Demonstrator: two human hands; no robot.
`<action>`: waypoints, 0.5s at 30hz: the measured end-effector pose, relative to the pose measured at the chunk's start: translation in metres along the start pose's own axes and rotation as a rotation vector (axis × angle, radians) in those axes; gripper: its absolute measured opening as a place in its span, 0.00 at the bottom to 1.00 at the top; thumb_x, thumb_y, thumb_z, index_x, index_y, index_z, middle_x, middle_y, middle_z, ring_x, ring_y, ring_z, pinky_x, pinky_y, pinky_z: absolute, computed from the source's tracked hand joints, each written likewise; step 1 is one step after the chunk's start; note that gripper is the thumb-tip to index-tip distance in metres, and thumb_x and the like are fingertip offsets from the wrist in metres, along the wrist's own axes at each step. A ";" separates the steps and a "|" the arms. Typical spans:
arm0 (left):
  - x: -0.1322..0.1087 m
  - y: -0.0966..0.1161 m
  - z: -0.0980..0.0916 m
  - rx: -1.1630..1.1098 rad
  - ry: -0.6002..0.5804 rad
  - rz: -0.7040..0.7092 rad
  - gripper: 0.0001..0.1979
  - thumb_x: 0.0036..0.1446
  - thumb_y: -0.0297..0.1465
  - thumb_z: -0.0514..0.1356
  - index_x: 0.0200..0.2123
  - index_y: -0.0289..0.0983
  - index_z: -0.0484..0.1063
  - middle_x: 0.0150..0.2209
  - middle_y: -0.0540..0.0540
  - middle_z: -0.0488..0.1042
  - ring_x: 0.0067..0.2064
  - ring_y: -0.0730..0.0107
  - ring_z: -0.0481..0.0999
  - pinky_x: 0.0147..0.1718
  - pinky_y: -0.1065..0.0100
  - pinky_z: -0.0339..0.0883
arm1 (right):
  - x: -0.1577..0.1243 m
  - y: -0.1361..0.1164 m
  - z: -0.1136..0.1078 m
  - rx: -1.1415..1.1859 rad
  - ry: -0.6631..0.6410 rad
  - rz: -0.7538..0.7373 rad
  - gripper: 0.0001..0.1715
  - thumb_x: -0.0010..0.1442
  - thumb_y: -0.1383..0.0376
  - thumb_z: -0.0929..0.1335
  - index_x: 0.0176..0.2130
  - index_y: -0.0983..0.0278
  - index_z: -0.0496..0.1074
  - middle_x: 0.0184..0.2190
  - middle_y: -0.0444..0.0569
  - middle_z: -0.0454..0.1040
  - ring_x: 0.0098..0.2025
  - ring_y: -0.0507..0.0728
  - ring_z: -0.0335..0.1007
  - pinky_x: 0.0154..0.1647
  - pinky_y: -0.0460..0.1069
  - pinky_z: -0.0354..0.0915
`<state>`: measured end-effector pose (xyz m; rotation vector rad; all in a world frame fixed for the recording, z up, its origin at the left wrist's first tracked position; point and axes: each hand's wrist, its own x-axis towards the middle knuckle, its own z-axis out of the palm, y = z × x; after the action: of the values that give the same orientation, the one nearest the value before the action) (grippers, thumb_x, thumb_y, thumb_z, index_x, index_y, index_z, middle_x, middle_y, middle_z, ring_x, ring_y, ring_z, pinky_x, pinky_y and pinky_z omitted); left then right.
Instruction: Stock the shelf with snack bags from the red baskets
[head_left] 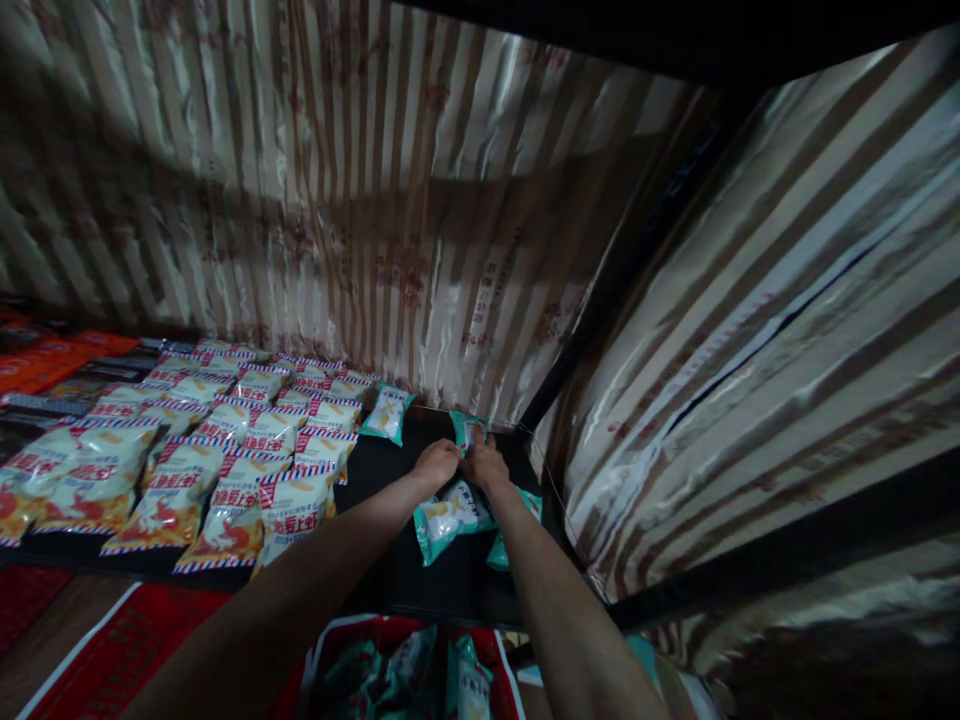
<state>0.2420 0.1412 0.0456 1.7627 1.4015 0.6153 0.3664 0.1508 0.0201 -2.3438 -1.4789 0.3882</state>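
At the back of the black shelf (379, 475), both hands are on a small teal-and-white snack bag (463, 428). My left hand (438, 464) grips its lower left side with curled fingers. My right hand (486, 464) holds its right side, the fingers partly over the front. Just nearer to me lies another teal snack bag (454, 518), partly under my right wrist. A third one (531, 505) shows on the far side of my right forearm, which hides part of it. Left of my hands, a separate teal bag (388, 413) lies by the back edge.
Rows of white-and-orange shrimp snack bags (247, 425) fill the shelf's left part, with orange packets (45, 360) beyond. Below the front edge stands a red-rimmed container (506, 665) holding several teal bags. Striped sheeting (390, 220) and a dark diagonal post (577, 345) bound the corner.
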 end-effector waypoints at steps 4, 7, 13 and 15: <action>-0.015 -0.005 -0.006 0.102 0.005 0.003 0.14 0.59 0.31 0.50 0.40 0.35 0.74 0.51 0.38 0.72 0.57 0.56 0.66 0.56 0.60 0.55 | 0.003 -0.011 -0.005 0.453 0.043 0.061 0.43 0.42 0.64 0.73 0.58 0.59 0.62 0.64 0.59 0.53 0.63 0.72 0.50 0.61 0.66 0.45; -0.028 -0.012 -0.008 0.068 -0.022 -0.049 0.12 0.57 0.33 0.52 0.35 0.35 0.75 0.47 0.35 0.74 0.56 0.50 0.67 0.56 0.52 0.54 | 0.003 -0.020 -0.020 0.732 0.077 0.052 0.40 0.44 0.64 0.72 0.56 0.60 0.62 0.58 0.57 0.63 0.62 0.67 0.55 0.61 0.61 0.49; -0.048 -0.010 0.001 -0.398 0.021 -0.079 0.13 0.59 0.35 0.50 0.32 0.38 0.73 0.46 0.41 0.76 0.57 0.57 0.67 0.58 0.57 0.52 | -0.038 -0.041 -0.043 1.159 -0.052 0.017 0.20 0.52 0.54 0.65 0.43 0.60 0.70 0.42 0.49 0.76 0.41 0.58 0.74 0.40 0.53 0.69; -0.053 -0.007 -0.005 -0.651 0.102 -0.093 0.16 0.61 0.39 0.48 0.35 0.38 0.72 0.45 0.40 0.76 0.56 0.59 0.67 0.55 0.61 0.56 | -0.064 -0.046 -0.046 1.366 -0.179 0.023 0.16 0.53 0.54 0.64 0.38 0.61 0.71 0.36 0.49 0.77 0.37 0.57 0.74 0.37 0.53 0.70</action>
<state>0.2197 0.0923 0.0478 1.1552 1.1601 0.9890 0.3210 0.1051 0.0842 -1.2104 -0.7422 1.1638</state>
